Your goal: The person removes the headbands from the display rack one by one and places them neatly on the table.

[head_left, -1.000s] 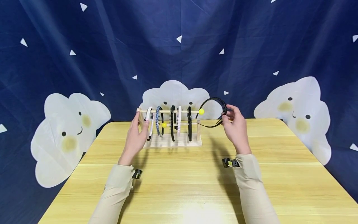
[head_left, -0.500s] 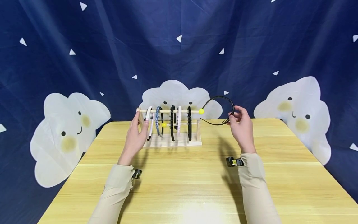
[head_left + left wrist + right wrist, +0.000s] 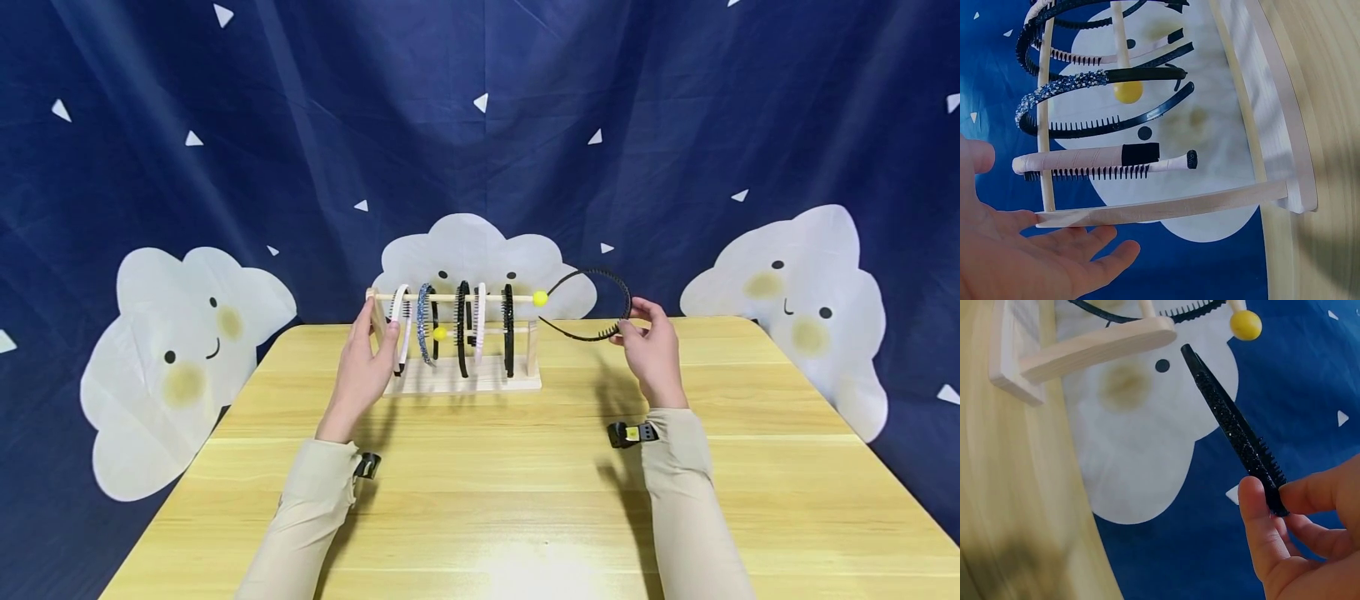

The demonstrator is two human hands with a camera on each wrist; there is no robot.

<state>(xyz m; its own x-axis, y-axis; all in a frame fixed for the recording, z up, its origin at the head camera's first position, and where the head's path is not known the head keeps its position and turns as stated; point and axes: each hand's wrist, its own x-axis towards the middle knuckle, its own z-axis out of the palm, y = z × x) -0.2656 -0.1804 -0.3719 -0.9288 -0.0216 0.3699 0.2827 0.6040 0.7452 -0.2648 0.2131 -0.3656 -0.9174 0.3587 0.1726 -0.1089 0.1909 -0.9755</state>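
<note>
My right hand point(image 3: 656, 354) pinches a black glittery headband point(image 3: 1229, 422) with comb teeth between thumb and fingers. The headband is held in the air, its tips toward the yellow ball end point(image 3: 540, 298) of the upper rod. A wooden headband rack point(image 3: 420, 385) stands on the table. My left hand point(image 3: 360, 367) touches the top of its left upright point(image 3: 1147, 210), fingers extended and thumb apart in the left wrist view. Along the upper rod hang a white headband point(image 3: 401, 325), a blue sparkly headband point(image 3: 423, 325), a pale pink headband point(image 3: 480, 325) and black ones point(image 3: 508, 333).
A lower rod with its own yellow ball point(image 3: 440, 334) points left and bears more black headbands. The rack stands near the far edge of the wooden table point(image 3: 487, 483). Behind it hangs a dark blue cloth point(image 3: 480, 150) with white clouds and triangles.
My right hand has moved to the right, carrying the black headband farther from the rod's ball end, then dipped slightly. The left hand and the rack have stayed put.
</note>
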